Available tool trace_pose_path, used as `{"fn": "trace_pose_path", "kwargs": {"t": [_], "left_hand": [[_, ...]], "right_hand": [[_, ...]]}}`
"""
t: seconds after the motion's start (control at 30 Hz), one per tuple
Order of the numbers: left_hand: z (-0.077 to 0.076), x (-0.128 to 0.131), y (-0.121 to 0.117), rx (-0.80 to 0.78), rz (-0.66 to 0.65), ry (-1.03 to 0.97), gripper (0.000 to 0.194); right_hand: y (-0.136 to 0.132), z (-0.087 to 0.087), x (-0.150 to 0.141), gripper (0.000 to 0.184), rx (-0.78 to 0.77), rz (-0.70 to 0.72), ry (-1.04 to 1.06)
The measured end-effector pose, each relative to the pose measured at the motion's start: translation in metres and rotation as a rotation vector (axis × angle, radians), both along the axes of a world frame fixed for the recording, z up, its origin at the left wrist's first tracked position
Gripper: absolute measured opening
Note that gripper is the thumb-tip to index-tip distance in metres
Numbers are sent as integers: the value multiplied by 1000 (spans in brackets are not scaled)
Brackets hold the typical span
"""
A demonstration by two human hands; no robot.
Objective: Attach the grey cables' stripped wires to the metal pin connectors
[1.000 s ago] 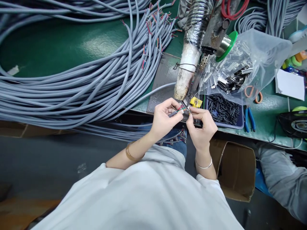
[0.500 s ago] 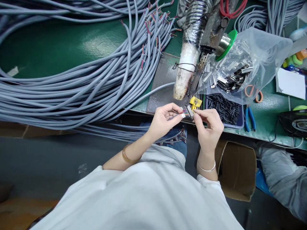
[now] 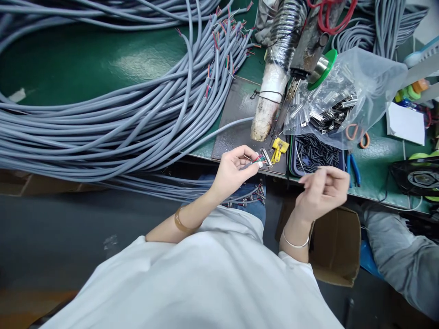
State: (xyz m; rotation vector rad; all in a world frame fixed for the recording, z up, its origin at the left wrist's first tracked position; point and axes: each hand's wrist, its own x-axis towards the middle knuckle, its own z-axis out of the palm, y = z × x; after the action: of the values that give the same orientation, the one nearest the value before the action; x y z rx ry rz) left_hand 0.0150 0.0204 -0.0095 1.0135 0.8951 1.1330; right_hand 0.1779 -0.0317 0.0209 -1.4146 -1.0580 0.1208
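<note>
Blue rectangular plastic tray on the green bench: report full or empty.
Not empty: thin black pieces cover most of the tray; depth unclear.

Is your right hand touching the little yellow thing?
Apart: the head view shows a plain gap between the right hand and the little yellow thing.

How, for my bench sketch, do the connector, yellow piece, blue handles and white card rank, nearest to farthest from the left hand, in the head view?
1. Connector: just right of the left hand.
2. Yellow piece: right of the connector.
3. Blue handles: farther right.
4. White card: far right.
</note>
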Motion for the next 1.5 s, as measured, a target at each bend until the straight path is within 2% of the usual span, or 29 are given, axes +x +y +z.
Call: {"fn": "trace_pose_path", "kwargs": {"t": [0.07,0.1,0.27,0.33,0.43,0.73,1.0,1.2,1.37,1.5], "left_hand": [[-2,-1,1,-17,3,-30,20],[-3,-2,1,-21,1,-44,20],[-5,0,2,-8,-15,-89,23],[-5,0,2,9,-20,-91,23],[-4,1,2,32,-7,-74,24],[6,7,8,85,80,-4,18],[5,11,10,144,132,96,15],[8,12,9,204,183,157,15],[10,11,10,208,171,136,12],[8,8,11,135,102,96,13]], "right_hand": [[-2,0,2,9,114,11,6],[-3,-1,1,12,123,33,-18],[-6,-13,-11,9,-54,204,-284],[-3,-17,-14,9,-67,273,-408],[4,-18,-16,12,-29,294,-521],[17,-19,-18,15,-7,264,-496],[23,-22,-15,14,0,274,-481],[26,-15,-16,16,5,282,-496],[24,-13,-17,18,17,287,-542],[21,-18,-13,17,22,302,-637]]}}
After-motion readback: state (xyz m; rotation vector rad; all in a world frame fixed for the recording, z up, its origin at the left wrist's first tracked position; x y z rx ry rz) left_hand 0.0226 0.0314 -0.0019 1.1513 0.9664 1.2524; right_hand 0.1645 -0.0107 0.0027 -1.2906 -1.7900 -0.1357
